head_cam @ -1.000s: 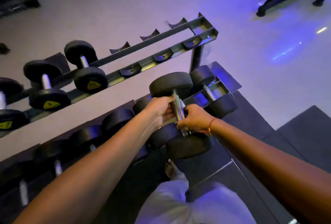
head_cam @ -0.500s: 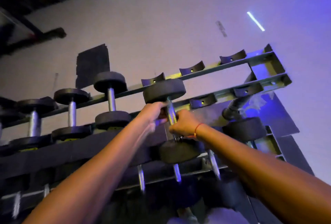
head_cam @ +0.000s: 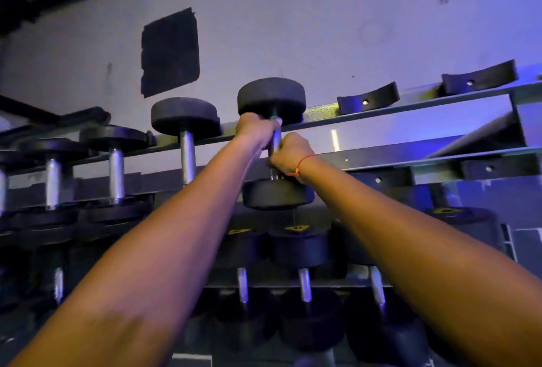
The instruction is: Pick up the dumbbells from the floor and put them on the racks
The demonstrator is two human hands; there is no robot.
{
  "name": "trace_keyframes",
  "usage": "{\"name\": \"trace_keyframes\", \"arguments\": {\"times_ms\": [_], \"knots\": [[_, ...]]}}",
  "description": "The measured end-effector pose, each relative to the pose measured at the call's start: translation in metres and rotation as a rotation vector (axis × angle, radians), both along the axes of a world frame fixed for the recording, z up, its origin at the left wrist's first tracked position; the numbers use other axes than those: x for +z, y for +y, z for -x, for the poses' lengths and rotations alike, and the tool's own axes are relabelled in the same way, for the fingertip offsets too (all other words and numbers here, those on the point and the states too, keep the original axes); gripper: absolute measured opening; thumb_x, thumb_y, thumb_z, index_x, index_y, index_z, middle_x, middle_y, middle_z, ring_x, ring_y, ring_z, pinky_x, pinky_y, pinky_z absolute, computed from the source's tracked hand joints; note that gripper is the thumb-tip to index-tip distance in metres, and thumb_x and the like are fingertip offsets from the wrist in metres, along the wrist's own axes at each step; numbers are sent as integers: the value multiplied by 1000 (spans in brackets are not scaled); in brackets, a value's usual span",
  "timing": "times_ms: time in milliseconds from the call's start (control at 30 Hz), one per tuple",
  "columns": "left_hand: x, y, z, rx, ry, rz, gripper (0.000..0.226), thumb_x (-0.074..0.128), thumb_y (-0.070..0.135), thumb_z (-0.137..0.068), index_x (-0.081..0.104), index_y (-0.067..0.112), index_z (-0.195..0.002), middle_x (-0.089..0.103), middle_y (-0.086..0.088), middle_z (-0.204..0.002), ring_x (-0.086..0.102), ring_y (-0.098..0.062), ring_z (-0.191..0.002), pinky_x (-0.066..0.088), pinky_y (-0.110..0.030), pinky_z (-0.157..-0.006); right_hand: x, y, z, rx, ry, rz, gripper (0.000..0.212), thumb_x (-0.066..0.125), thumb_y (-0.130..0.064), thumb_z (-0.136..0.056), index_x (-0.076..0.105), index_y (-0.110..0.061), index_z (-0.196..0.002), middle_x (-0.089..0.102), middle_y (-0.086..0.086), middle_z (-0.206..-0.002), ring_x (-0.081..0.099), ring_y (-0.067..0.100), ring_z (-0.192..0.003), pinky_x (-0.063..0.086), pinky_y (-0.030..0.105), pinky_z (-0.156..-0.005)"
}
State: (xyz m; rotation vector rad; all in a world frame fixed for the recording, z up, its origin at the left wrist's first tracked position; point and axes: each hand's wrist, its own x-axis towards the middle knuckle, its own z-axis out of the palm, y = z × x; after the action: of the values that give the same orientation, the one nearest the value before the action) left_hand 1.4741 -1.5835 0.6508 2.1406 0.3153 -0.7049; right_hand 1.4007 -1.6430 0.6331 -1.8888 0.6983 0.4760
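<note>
While both hands close around its metal handle, the dumbbell (head_cam: 274, 143) sits across the upper tier of the rack (head_cam: 410, 108), its far head against the back rail and its near head at the front rail. The left hand (head_cam: 256, 131) wraps the handle high up under the far head; the right hand (head_cam: 290, 155), with a red thread at the wrist, grips it lower, fingers curled tight. Just left on the same tier stand three more racked dumbbells (head_cam: 186, 137), with another cut off at the frame's edge. To the right, two empty black cradles (head_cam: 368, 99) sit on the back rail. Below, the lower tier holds a row of dumbbells (head_cam: 303, 264) with yellow labels, partly covered by the two forearms. Behind the rack, a dark square mat (head_cam: 170, 52) lies on the pale floor. Dark equipment at the top left is too blurred to make out.
</note>
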Motion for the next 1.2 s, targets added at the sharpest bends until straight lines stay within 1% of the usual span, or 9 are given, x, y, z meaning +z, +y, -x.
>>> {"name": "trace_keyframes", "arguments": {"times_ms": [233, 333, 467, 533, 600, 667, 767, 900, 1200], "knots": [[1, 1, 2, -35, 13, 0, 32, 69, 26, -88, 64, 2, -108, 69, -14, -101, 67, -27, -87, 59, -38, -77, -5, 6, 5, -85, -28, -23, 35, 75, -26, -76, 65, -12, -106, 67, 10, -91, 65, 26, -84, 56, 40, -83], [9, 6, 17, -96, 12, -41, 35, 71, 32, -84, 64, 5, -106, 69, -14, -95, 67, -28, -78, 59, -37, -66, 9, 6, 20, -104, -72, 67, 35, 72, -31, -81, 63, -11, -108, 68, 10, -101, 62, 23, -87, 52, 34, -82], [27, 25, 45, -204, -51, -12, 42, 66, 44, -84, 63, 9, -107, 62, -3, -87, 59, -21, -80, 51, -36, -73, 44, 15, 61, -195, -224, 178, 45, 60, -33, -91, 50, -13, -130, 61, 9, -124, 59, 26, -110, 48, 34, -91], [36, 41, 59, -261, -120, 8, 36, 64, 43, -87, 60, 11, -103, 56, 1, -87, 53, -18, -79, 50, -37, -77, 61, 26, 87, -222, -311, 255, 47, 58, -32, -91, 47, -14, -133, 59, 9, -129, 56, 27, -117, 47, 37, -96], [52, 61, 78, -351, -222, 16, 23, 63, 41, -89, 52, 20, -92, 50, 5, -84, 48, -12, -75, 45, -31, -70, 72, 39, 115, -239, -360, 346, 50, 59, -30, -90, 45, -14, -136, 55, 8, -134, 52, 26, -123, 42, 38, -102], [65, 82, 100, -486, -358, -16, 25, 61, 45, -88, 54, 21, -95, 54, 3, -87, 50, -13, -74, 42, -31, -66, 81, 53, 149, -279, -378, 421, 52, 58, -31, -90, 44, -15, -137, 52, 7, -138, 49, 24, -127, 39, 37, -106], [82, 110, 144, -696, -469, -35, 49, 59, 52, -84, 57, 18, -120, 59, -3, -114, 58, -23, -99, 49, -37, -85, 92, 84, 217, -396, -375, 521, 54, 59, -36, -89, 44, -15, -137, 52, 7, -137, 48, 24, -126, 39, 38, -107], [108, 130, 231, -1064, -653, -77, 50, 55, 58, -81, 62, 22, -115, 65, -4, -113, 59, -29, -107, 49, -42, -92, 104, 129, 333, -510, -281, 654, 58, 62, -39, -85, 48, -11, -134, 52, 10, -135, 46, 29, -127, 38, 39, -107], [120, 161, 508, -1853, -1108, 133, 65, 53, 51, -91, 40, 16, -144, 31, -16, -154, 28, -35, -140, 31, -49, -110, 107, 273, 630, -987, 77, 863, 66, 53, -44, -91, 28, -18, -147, 22, 3, -156, 15, 22, -146, 32, 45, -110]]}}
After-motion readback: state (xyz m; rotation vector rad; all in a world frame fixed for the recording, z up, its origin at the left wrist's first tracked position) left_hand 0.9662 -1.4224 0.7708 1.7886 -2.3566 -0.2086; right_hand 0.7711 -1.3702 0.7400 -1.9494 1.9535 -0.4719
